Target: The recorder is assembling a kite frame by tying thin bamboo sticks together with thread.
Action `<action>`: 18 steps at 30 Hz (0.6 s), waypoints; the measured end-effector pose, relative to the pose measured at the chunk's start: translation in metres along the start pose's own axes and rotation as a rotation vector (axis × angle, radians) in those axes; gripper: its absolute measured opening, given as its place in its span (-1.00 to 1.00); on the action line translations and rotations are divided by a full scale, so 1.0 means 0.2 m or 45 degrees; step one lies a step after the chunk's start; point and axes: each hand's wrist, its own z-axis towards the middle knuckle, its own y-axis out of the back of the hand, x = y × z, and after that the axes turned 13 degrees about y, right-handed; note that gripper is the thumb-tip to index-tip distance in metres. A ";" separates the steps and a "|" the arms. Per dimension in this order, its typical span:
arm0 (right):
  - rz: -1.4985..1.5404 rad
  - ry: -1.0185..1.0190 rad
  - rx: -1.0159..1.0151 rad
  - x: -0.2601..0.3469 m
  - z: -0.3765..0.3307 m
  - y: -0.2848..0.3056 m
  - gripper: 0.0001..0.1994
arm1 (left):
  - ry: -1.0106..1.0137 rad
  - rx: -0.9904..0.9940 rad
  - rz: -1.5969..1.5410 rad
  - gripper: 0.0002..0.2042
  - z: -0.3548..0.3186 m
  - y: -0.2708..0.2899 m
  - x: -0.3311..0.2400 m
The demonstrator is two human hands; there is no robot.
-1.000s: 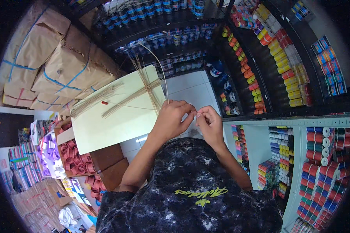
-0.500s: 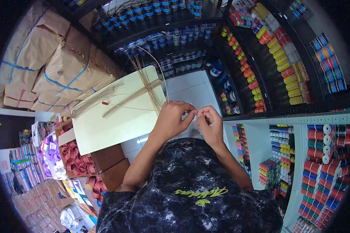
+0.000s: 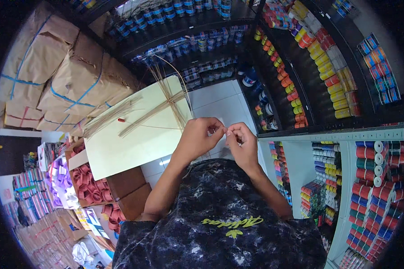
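Essentially unchanged: left hand [image 3: 197, 140] and right hand [image 3: 241, 144] stay pinched together on a thin strand [image 3: 148, 127]; work continues.

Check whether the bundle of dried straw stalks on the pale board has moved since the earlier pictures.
No. The straw bundle lies across the same upper part of the pale board, its stalks crossing at the same spot near the board's far edge.
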 end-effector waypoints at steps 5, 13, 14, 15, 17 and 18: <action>-0.085 0.073 0.023 0.02 0.00 0.01 -0.93 | 0.019 0.038 -0.041 -0.81 0.00 0.01 -0.01; -0.155 0.118 0.020 0.05 0.02 0.02 -0.92 | 0.011 0.042 -0.072 -0.83 0.01 0.01 -0.02; -0.156 0.118 0.018 0.05 0.01 0.02 -0.92 | 0.028 0.045 -0.099 -0.82 0.01 0.01 -0.02; -0.174 0.118 0.021 0.05 0.01 0.02 -0.91 | 0.027 0.045 -0.098 -0.82 0.01 0.01 -0.02; -0.192 0.119 0.023 0.06 0.01 0.03 -0.91 | 0.066 0.033 -0.121 -0.83 0.01 0.01 -0.01; -0.225 0.129 0.037 0.07 0.01 0.03 -0.91 | 0.066 0.033 -0.121 -0.83 0.01 0.01 -0.01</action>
